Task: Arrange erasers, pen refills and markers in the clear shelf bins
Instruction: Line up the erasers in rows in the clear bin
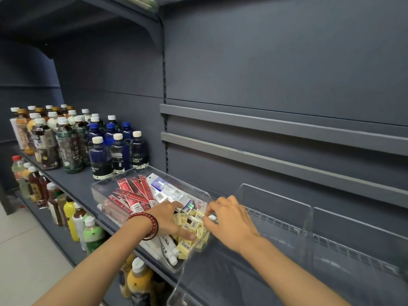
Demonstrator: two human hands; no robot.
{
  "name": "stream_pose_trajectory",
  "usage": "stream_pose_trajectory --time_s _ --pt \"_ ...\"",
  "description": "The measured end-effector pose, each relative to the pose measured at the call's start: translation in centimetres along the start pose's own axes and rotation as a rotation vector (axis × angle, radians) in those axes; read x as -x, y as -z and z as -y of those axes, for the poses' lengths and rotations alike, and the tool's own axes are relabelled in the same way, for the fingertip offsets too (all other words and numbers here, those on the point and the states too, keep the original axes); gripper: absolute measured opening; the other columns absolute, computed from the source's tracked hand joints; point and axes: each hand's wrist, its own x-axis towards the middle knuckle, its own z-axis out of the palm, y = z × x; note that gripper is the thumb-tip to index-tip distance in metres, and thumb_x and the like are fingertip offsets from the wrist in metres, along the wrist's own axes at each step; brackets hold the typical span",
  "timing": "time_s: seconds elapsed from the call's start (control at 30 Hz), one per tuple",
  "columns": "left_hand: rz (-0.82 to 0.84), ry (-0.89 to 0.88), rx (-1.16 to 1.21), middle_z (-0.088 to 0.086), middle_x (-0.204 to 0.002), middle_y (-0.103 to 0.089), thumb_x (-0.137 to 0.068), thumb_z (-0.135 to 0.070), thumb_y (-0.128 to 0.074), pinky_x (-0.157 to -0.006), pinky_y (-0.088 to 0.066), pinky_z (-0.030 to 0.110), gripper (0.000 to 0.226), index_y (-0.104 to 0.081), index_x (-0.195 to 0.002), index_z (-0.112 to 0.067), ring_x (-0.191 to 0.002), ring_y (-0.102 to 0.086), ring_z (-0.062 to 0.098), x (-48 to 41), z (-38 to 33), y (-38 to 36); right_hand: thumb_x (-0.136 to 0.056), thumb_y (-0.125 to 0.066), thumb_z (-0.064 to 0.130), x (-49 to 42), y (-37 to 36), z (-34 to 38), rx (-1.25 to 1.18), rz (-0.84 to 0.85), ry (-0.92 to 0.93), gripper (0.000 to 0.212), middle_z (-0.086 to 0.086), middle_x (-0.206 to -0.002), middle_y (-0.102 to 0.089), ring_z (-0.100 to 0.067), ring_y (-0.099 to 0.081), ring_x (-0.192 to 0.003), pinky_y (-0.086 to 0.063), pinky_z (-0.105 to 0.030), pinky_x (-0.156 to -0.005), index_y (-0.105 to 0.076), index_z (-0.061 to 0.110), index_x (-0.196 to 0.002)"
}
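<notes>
"Looking down from the head view, where is the stock?" asks the first.

"All of it sits in one clear bin (98, 188) at about six o'clock of the frame, on the grey shelf (75, 180). Inside, red pen refills (132, 195) lie at ten o'clock and blue-and-white packets (167, 188) at twelve. Yellow erasers (187, 245) are heaped at four, and white markers (169, 245) lie at six, against the front wall."

"And the hands?"

"Both are at that bin, near each other but apart. The left hand (170, 219), with a red bead bracelet (151, 225) on its wrist, reaches in from seven o'clock. Its fingers are spread out and rest on the erasers. The right hand (227, 215) comes in from five o'clock to the bin's three o'clock rim. Its fingers are curled and their tips pinch a small white piece (213, 217) just above the erasers. Whether that piece is a marker, I can't tell."

"What stands around the bin?"

"At its three o'clock, just beside it, stands a second clear bin (276, 206), and a third clear bin (353, 228) follows in the same direction. At ten o'clock, drink bottles (99, 155) stand upright in rows on the same shelf. The nearest dark ones stand close to the bin's back corner. More bottles (72, 215) stand on the lower shelf at eight o'clock."
</notes>
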Motion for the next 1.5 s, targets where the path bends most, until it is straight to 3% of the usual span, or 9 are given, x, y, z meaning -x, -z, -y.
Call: stream_pose_trajectory --time_s 0.47,0.6,0.7,0.77,0.93,1.07,1.23,1.4,1.5 --pt "0.174 -0.028 0.075 -0.007 -0.140 -0.043 -0.055 -0.042 -0.089 -0.103 -0.040 0.028 0.105 -0.029 -0.141 -0.036 -0.122 -0.046 0.011 0.7 -0.8 0.8 -0.098 -0.042 0.040 0.3 -0.2 -0.3 -0.052 -0.030 0.006 0.028 0.007 -0.116 -0.056 -0.014 -0.038 -0.114 -0.036 -0.031 -0.097 -0.062 0.025 -0.111" --pt "0.264 0.212 -0.185 0.011 -0.152 -0.032 -0.103 -0.015 -0.034 -0.109 -0.027 0.025 0.046 -0.028 -0.144 0.004 -0.139 -0.033 0.022 1.5 -0.3 1.8 -0.098 -0.043 0.041 0.2 -0.1 -0.4 -0.055 -0.022 0.006 0.028 0.007 -0.116 -0.056 -0.014 -0.038 -0.114 -0.036 -0.031 -0.097 -0.062 0.026 -0.111" --pt "0.447 0.124 -0.408 0.017 -0.156 -0.016 -0.105 -0.012 -0.016 -0.112 -0.015 0.026 0.046 -0.006 -0.144 0.010 -0.145 -0.019 0.026 4.7 -1.7 2.2 -0.097 -0.044 0.043 0.1 -0.3 -0.7 -0.054 -0.012 0.020 0.029 0.007 -0.118 -0.056 -0.014 -0.038 -0.116 -0.036 -0.031 -0.099 -0.061 0.027 -0.114" --pt "0.409 0.038 -0.639 0.017 -0.157 -0.015 -0.105 -0.014 -0.017 -0.112 -0.015 0.027 0.047 -0.006 -0.144 0.009 -0.145 -0.018 0.027 4.0 -2.1 2.9 -0.097 -0.044 0.044 0.1 -0.3 -0.9 -0.056 -0.019 0.027 0.029 0.008 -0.118 -0.056 -0.014 -0.037 -0.116 -0.036 -0.031 -0.100 -0.060 0.027 -0.113" --pt "0.300 -0.009 -0.363 0.000 -0.147 -0.037 -0.076 -0.036 -0.073 -0.102 -0.040 0.031 0.079 -0.035 -0.142 -0.014 -0.130 -0.044 0.024 2.5 -2.1 1.9 -0.097 -0.045 0.044 -0.1 -0.8 -1.2 -0.078 -0.045 0.028 0.027 0.009 -0.112 -0.058 -0.012 -0.037 -0.113 -0.038 -0.030 -0.098 -0.063 0.027 -0.108" --pt "0.274 -0.132 -0.503 0.012 -0.148 -0.037 -0.103 -0.012 -0.034 -0.104 -0.031 0.023 0.038 -0.035 -0.139 0.001 -0.137 -0.036 0.023 2.4 -2.5 2.7 -0.095 -0.047 0.046 -0.3 -1.1 -1.2 -0.103 -0.044 0.021 0.025 0.012 -0.109 -0.057 -0.010 -0.036 -0.111 -0.038 -0.029 -0.097 -0.063 0.029 -0.104" --pt "0.192 -0.360 -0.411 0.003 -0.138 -0.033 -0.070 -0.041 -0.081 -0.098 -0.046 0.038 0.082 -0.034 -0.136 -0.028 -0.116 -0.051 0.025 1.2 -3.5 1.4 -0.094 -0.048 0.047 -0.5 -1.1 -1.4 -0.089 -0.038 0.027 0.025 0.012 -0.110 -0.056 -0.010 -0.035 -0.111 -0.037 -0.028 -0.097 -0.063 0.030 -0.105" --pt "0.106 -0.421 -0.452 -0.001 -0.127 -0.041 -0.068 -0.048 -0.073 -0.083 -0.052 0.040 0.058 -0.041 -0.114 -0.034 -0.087 -0.048 0.016 0.3 -2.7 0.4 -0.094 -0.049 0.046 -0.6 -1.3 -1.5 -0.084 -0.041 0.038 0.026 0.012 -0.110 -0.057 -0.011 -0.036 -0.111 -0.036 -0.027 -0.096 -0.064 0.029 -0.106" --pt "0.098 -0.464 -0.460 0.000 -0.123 -0.042 -0.069 -0.045 -0.073 -0.081 -0.053 0.039 0.077 -0.032 -0.133 -0.033 -0.089 -0.044 0.013 -0.3 -2.4 -0.1 -0.093 -0.049 0.046 -0.6 -1.3 -1.5 -0.089 -0.046 0.034 0.024 0.012 -0.109 -0.058 -0.011 -0.036 -0.109 -0.037 -0.029 -0.097 -0.061 0.029 -0.105"
